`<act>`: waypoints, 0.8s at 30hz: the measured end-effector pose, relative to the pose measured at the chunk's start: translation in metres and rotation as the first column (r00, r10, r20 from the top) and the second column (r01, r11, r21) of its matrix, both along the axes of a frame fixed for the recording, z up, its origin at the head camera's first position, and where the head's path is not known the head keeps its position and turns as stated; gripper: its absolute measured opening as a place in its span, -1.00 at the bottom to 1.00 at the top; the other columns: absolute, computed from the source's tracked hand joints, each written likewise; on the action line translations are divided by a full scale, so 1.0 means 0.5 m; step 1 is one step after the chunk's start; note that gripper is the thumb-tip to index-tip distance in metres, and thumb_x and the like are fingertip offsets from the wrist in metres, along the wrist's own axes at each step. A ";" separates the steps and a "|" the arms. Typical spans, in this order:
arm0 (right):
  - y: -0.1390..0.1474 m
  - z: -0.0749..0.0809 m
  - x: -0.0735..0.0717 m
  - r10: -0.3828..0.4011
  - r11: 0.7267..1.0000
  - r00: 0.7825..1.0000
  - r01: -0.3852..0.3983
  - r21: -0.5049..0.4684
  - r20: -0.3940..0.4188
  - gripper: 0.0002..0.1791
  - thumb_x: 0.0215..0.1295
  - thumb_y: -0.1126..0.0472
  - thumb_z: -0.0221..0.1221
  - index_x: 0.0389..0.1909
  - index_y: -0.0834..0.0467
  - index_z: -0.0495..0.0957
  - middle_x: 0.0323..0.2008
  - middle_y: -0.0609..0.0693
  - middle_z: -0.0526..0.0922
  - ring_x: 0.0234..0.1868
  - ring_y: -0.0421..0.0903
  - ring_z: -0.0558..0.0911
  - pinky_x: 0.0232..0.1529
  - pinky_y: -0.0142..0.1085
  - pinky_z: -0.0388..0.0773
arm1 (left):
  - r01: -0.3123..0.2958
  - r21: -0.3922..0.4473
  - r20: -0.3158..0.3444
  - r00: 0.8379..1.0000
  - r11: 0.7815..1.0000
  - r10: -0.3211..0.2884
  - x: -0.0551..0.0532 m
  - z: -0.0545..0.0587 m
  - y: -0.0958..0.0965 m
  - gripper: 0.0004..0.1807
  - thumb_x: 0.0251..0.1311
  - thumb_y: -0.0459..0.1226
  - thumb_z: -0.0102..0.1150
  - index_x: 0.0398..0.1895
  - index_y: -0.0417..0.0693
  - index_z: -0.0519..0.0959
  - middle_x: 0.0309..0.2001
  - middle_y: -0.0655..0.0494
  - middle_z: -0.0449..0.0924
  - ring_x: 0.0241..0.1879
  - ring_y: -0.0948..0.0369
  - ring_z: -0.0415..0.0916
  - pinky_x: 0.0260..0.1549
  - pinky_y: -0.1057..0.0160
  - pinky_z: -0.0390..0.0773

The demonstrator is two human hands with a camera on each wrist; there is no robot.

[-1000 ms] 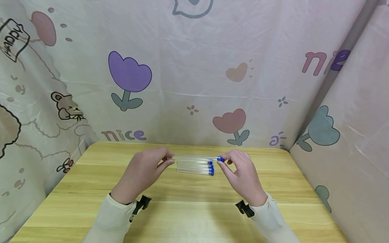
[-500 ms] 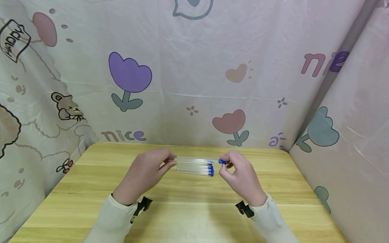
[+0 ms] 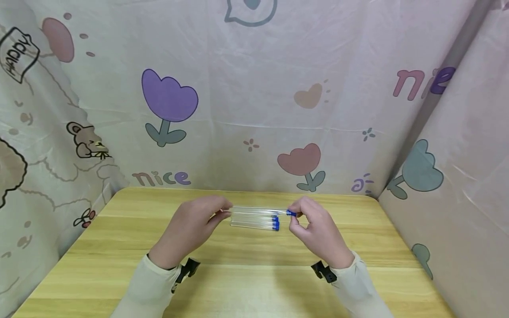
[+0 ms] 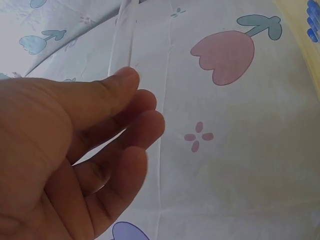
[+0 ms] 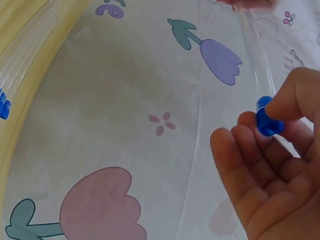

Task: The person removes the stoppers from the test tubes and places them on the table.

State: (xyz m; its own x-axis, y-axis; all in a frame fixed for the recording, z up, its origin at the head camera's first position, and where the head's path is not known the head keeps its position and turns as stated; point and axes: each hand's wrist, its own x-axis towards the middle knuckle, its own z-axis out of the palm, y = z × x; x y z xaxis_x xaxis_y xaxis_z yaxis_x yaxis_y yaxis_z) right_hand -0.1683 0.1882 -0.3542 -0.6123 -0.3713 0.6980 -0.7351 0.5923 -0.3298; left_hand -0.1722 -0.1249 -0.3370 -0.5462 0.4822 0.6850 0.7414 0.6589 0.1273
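A clear test tube [image 3: 258,210] with a blue cap [image 3: 291,213] is held level between both hands. My left hand [image 3: 192,227] pinches its uncapped end between thumb and fingers; in the left wrist view the tube [image 4: 124,40] runs up from the fingertips. My right hand [image 3: 318,229] grips the blue cap [image 5: 269,122], thumb on one side and fingers on the other. Just nearer than the held tube, several similar capped tubes [image 3: 253,223] lie side by side on the table, caps to the right. The held tube partly overlaps the farthest of them.
The wooden table [image 3: 254,282] ends at a printed cloth backdrop [image 3: 238,110] behind the hands. More cloth [image 3: 473,212] hangs on the right side. Each wrist carries a black camera mount [image 3: 324,271].
Both hands have shifted slightly toward me, bringing the held tube down a little in view. The right thumb and fingers have changed position slightly on the cap. The lying tubes stay put.
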 end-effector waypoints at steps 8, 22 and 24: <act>0.003 0.003 -0.002 0.074 0.996 0.997 -0.073 0.051 -0.034 -0.73 0.13 0.53 0.22 -0.29 0.10 0.54 -0.25 -0.16 0.61 -0.24 -0.25 0.56 -0.23 -0.39 0.60 | -0.008 0.016 -0.047 0.999 1.000 0.009 -0.002 -0.003 -0.008 -0.76 0.10 -0.35 0.53 -0.16 0.01 0.72 -0.23 0.21 0.78 -0.30 0.29 0.71 -0.35 0.26 0.69; 0.001 0.004 0.006 -0.013 1.000 1.000 0.013 0.009 -0.020 -0.70 0.25 0.38 0.41 -0.05 0.14 0.60 -0.25 -0.17 0.60 -0.24 -0.25 0.53 -0.24 -0.38 0.57 | -0.111 0.023 0.086 0.990 0.994 0.108 0.007 0.005 -0.004 -0.88 0.28 -0.23 0.43 -0.16 0.04 0.71 -0.30 0.29 0.73 -0.45 0.40 0.56 -0.49 0.38 0.55; 0.001 0.004 0.007 -0.032 0.999 0.999 0.032 0.001 -0.029 -0.71 0.24 0.39 0.43 -0.07 0.13 0.60 -0.27 -0.18 0.59 -0.26 -0.27 0.52 -0.27 -0.40 0.56 | -0.106 0.024 0.087 0.991 0.994 0.104 0.007 0.004 -0.003 -0.89 0.29 -0.23 0.42 -0.17 0.03 0.71 -0.30 0.29 0.73 -0.45 0.40 0.56 -0.50 0.38 0.54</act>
State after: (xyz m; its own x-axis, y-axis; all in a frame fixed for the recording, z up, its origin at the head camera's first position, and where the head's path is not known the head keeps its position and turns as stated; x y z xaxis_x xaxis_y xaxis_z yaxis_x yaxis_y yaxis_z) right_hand -0.1647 0.1887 -0.3523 -0.6036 -0.3530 0.7149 -0.7251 0.6159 -0.3081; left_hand -0.1687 -0.1263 -0.3348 -0.6499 0.4002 0.6461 0.6540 0.7276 0.2072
